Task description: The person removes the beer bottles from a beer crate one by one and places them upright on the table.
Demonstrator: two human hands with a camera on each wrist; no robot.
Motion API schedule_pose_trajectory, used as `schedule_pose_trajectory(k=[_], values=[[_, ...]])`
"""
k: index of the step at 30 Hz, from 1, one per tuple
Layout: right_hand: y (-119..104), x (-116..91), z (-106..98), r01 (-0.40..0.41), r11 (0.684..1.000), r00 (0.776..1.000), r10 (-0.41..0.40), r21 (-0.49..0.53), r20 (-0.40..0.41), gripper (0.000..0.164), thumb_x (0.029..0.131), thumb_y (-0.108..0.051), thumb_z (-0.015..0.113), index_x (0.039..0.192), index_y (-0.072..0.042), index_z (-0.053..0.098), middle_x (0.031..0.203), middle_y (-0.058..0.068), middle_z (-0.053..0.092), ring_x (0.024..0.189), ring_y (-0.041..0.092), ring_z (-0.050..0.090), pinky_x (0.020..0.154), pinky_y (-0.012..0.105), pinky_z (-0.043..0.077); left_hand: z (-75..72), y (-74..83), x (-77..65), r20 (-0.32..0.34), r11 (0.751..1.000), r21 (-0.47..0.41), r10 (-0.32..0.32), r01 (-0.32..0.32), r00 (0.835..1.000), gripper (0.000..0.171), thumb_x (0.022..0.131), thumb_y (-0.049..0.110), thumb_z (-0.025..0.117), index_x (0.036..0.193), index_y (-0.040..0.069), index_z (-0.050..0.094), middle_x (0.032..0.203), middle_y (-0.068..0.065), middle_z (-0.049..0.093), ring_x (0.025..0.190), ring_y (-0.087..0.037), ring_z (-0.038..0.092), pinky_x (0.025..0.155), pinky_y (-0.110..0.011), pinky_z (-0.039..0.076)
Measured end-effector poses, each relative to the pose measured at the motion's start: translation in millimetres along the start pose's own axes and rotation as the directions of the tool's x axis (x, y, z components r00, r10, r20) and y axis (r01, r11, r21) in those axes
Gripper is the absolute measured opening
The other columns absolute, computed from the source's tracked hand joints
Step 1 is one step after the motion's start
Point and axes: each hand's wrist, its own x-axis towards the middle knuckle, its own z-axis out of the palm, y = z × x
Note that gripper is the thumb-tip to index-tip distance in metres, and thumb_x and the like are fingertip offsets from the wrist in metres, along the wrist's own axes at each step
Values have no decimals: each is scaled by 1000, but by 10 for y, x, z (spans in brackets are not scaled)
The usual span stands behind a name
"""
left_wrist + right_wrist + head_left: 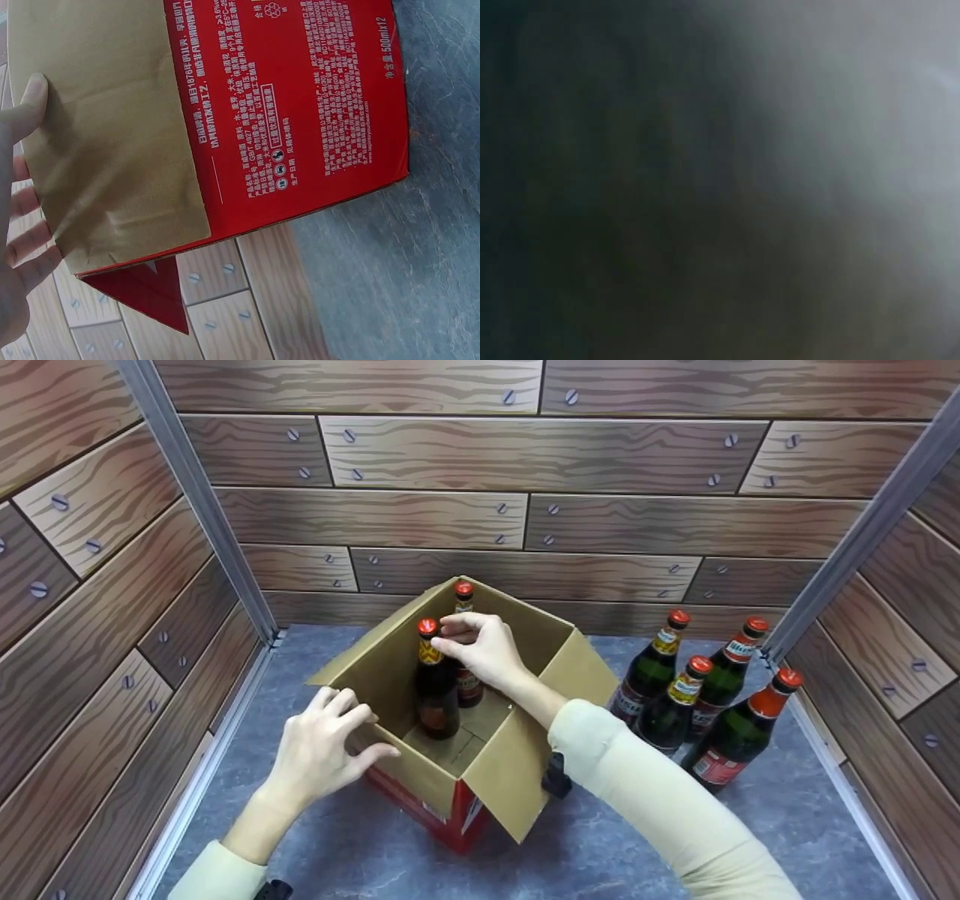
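A red cardboard box [420, 780] stands with its top flaps spread. Two dark beer bottles with red caps are upright inside, a front bottle [436, 697] and a back bottle [469, 686]. My right hand [487, 649] is over the box, thumb and fingertips beside the front bottle's neck, fingers loosely extended. I cannot tell whether they touch it. My left hand [322, 742] holds the box's near-left rim. In the left wrist view its thumb lies on the brown flap [112, 135], while its other fingers reach behind the edge. The right wrist view is a dark blur.
Several green beer bottles with red caps, including a front-right bottle [739, 735], stand close together right of the box. A right-hand flap [510, 772] sticks out over the grey floor [585, 847]. Wood-patterned walls [525, 450] with metal corner strips surround the space.
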Motion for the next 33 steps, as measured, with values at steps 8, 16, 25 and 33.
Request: schedule_pose_trajectory(k=[8, 16, 25, 33], values=[[34, 112, 82, 1, 1000, 999, 0, -24, 40, 40, 87, -10, 83, 124, 1, 73, 121, 17, 78, 107, 25, 80, 87, 24, 62, 3, 3, 0, 1, 1000, -9, -4, 4, 1000, 48, 73, 63, 85, 88, 20, 69, 84, 3, 59, 85, -21, 61, 43, -35, 49], [45, 156, 108, -35, 999, 993, 37, -13, 112, 44, 87, -10, 83, 129, 0, 71, 121, 17, 78, 103, 21, 78, 86, 21, 58, 5, -3, -6, -7, 1000, -13, 6, -7, 1000, 48, 73, 63, 85, 88, 20, 69, 84, 3, 58, 85, -21, 61, 44, -34, 50], [51, 145, 99, -37, 999, 993, 35, 17, 114, 44, 85, -6, 84, 126, 2, 72, 114, 19, 79, 87, 7, 72, 77, 15, 55, 2, -2, -10, 0, 1000, -10, -2, 2, 1000, 48, 72, 63, 86, 88, 20, 69, 84, 3, 58, 85, -21, 60, 43, -34, 49], [40, 120, 97, -14, 999, 988, 18, -29, 151, 40, 83, -10, 87, 121, -1, 76, 108, 14, 80, 80, -1, 66, 75, 15, 52, 0, 6, -5, -3, 1000, -6, 0, 0, 1000, 48, 72, 63, 86, 88, 20, 69, 85, 3, 58, 85, -21, 60, 43, -34, 49]])
